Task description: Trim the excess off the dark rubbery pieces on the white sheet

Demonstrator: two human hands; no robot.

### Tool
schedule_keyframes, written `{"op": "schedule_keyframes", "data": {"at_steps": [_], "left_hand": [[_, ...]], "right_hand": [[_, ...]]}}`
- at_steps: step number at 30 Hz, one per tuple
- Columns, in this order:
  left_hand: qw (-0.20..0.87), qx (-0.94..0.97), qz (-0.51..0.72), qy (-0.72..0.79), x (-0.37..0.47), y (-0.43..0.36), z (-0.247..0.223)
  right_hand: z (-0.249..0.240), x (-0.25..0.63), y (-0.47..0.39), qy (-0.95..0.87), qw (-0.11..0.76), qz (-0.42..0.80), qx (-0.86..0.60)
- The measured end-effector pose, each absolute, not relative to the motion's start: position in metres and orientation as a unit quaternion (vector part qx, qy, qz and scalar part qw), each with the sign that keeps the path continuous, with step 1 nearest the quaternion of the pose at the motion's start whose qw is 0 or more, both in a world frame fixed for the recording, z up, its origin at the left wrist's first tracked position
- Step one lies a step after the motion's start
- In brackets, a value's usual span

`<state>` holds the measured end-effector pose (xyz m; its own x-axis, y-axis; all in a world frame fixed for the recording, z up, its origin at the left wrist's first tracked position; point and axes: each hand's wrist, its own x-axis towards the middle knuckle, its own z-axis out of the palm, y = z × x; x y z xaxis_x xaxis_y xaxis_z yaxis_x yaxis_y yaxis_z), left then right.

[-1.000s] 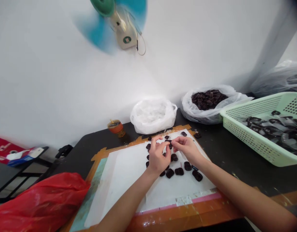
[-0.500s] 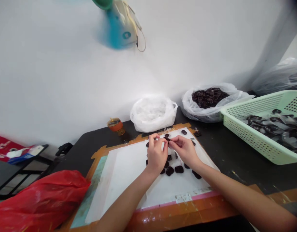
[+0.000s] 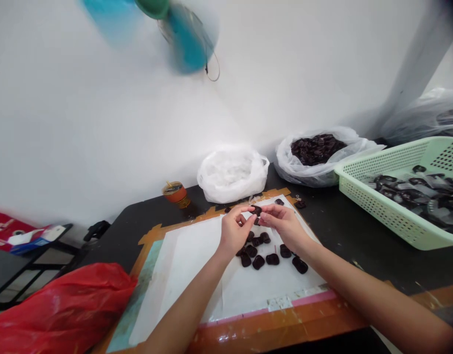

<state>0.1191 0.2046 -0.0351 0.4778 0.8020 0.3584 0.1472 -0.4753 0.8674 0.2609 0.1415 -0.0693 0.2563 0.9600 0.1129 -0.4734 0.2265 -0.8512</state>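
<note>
Between the fingertips of both hands is a small dark brown plastic piece, held just above the white sheet. My left hand pinches it from the left, thumb and forefinger together. From the right, my right hand grips its other edge in the same way. Below the hands, several dark rounded pieces lie scattered on the sheet. Another dark piece rests by my right wrist. Fingers partly cover the held piece, so its exact kind is unclear.
A white plastic bag of whitish contents stands at the back, beside a bag of dark pieces. On the right is a green basket with dark and clear parts. An orange pot and a red bag are leftward.
The held dark piece now shows a broader face between the fingers. A clear part seen under the hands before no longer shows there. A blurred blue-green object above has shifted.
</note>
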Motion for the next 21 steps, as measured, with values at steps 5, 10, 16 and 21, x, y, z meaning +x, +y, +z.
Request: {"op": "schedule_keyframes", "data": {"at_steps": [5,10,16,21], "left_hand": [[0.458,0.733,0.383,0.327,0.116,0.2101,-0.0317],[0.48,0.742,0.348,0.313,0.1137,0.2129,-0.0305],[0.429,0.76,0.361,0.329,0.1158,0.2096,-0.031],[0.34,0.776,0.422,0.322,0.1182,0.2059,-0.0359]], "right_hand": [[-0.0631,0.2606,0.1396,-0.367,0.706,0.469,-0.382],[-0.0634,0.261,0.1399,-0.424,0.71,0.392,-0.403],[-0.0649,0.2617,0.1393,-0.456,0.697,0.354,-0.427],[-0.0626,0.2596,0.1377,-0.47,0.678,0.326,-0.461]]}}
